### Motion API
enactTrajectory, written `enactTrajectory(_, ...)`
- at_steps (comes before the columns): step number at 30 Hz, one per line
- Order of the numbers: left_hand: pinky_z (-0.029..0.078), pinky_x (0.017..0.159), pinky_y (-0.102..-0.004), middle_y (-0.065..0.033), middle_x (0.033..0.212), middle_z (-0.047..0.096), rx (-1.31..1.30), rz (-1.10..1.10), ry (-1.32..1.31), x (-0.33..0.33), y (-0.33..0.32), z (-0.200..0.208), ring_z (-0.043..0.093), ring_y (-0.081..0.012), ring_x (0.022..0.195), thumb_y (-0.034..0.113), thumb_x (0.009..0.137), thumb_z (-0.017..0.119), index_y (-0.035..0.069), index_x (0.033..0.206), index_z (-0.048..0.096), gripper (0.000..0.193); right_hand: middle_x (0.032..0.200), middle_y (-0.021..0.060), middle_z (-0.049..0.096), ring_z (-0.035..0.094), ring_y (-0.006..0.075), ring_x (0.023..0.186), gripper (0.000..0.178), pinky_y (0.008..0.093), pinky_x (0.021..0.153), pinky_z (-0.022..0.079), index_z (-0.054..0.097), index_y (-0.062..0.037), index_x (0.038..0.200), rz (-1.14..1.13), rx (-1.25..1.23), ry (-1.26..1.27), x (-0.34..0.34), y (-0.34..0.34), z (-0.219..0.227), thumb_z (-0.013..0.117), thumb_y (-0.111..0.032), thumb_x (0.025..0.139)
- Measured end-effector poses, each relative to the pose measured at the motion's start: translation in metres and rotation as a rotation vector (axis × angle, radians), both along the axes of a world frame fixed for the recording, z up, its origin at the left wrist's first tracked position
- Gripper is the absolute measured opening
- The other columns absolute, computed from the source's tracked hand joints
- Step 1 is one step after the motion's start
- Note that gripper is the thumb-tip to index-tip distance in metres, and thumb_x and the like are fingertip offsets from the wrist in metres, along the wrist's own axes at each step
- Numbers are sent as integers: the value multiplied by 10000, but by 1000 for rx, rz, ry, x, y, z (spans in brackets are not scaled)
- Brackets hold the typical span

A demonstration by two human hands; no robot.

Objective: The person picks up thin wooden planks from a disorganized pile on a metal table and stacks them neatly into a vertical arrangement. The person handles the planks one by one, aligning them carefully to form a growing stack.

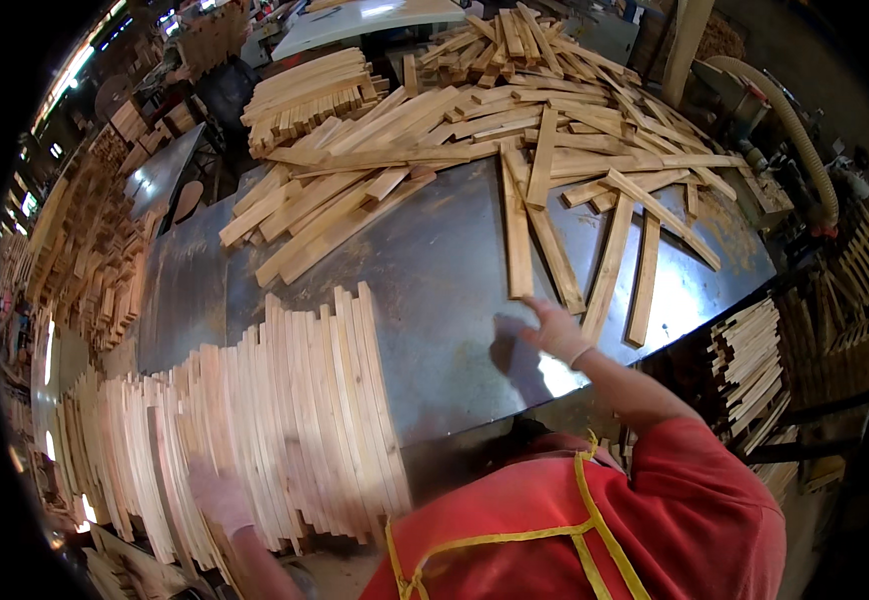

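Note:
My right hand [558,332] reaches over the metal table with fingers apart. Its fingertips are at the near end of a wooden slat [518,235] and do not grip it. Other loose slats [645,285] lie just to its right. Motion blurs my left hand [220,497], which is over a long row of pale wooden strips [330,400] packed side by side at the lower left. Its fingers are too smeared to show whether they hold a strip.
The metal table [425,265] carries a jumbled heap of slats [555,110] at its far side. A neater stack of boards [305,95] stands left of the heap. More wood [750,360] is piled beyond the right edge, near a ribbed hose [805,130].

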State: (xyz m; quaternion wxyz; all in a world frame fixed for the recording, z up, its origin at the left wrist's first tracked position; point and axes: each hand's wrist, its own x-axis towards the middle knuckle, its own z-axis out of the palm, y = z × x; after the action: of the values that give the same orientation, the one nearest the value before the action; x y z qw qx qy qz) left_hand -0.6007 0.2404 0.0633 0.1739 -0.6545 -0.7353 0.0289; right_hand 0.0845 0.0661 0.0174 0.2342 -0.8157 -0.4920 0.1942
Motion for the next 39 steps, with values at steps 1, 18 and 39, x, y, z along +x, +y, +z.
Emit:
enactTrajectory(1,334,1296,-431,-166,1623,516,15,-205,95,21,-5,-14,456,-363,1516,233,1021,615,45,1633,433,666,1445,219,646,620,411,1326,763,459,1137,504,546,-62,1545,-41,-8,-59,30,6,-9,794,-342,880)
enactTrajectory(18,428,1171,-510,-169,1625,407,-466,-424,-404,629,2,-71,466,-378,1468,458,909,740,125,1651,364,896,1308,195,716,696,315,1154,725,415,1009,548,523,-60,1537,-411,463,504,191,119,-110,784,-207,877)
enactTrajectory(39,618,859,-357,-90,1110,719,-739,155,-2054,338,-181,-25,718,-171,928,192,928,734,43,1583,505,710,1206,114,651,648,219,1018,578,361,847,587,445,-53,1556,-79,167,1311,-86,-11,-93,564,-116,995)
